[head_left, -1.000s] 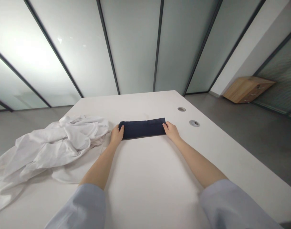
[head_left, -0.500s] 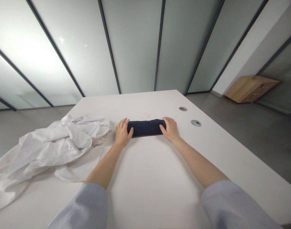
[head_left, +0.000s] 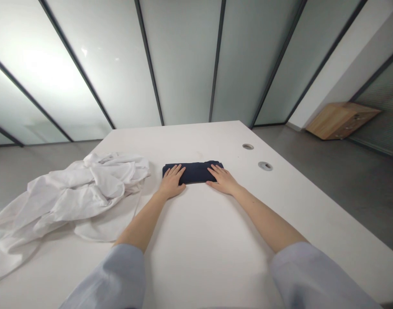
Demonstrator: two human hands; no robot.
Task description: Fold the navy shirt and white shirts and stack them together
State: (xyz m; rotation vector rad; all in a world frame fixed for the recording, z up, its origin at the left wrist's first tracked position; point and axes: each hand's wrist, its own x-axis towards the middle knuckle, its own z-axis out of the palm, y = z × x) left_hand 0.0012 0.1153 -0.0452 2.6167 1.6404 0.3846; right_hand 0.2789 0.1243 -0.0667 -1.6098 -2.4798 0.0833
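Observation:
A dark navy folded cloth [head_left: 195, 172] lies as a flat, narrow bundle on the white table [head_left: 203, 240]. My left hand [head_left: 173, 182] rests on its left end with fingers stretched out over the fabric. On the right end lies my right hand [head_left: 222, 179], its fingers flat and apart on top of the cloth. Both thumbs point inward along the near edge. To the left of my left hand is a crumpled white cloth [head_left: 96, 184], touched by neither hand.
Two round cable holes sit near the table's right side, a farther grommet [head_left: 248, 146] and a nearer grommet [head_left: 265, 166]. Frosted glass panels [head_left: 186, 64] stand beyond the far edge. A wooden cabinet [head_left: 334, 120] is on the floor at the right.
My hands have shifted from gripping the navy cloth's two ends to lying flat on its top, a little closer together. The cloth's ends now show.

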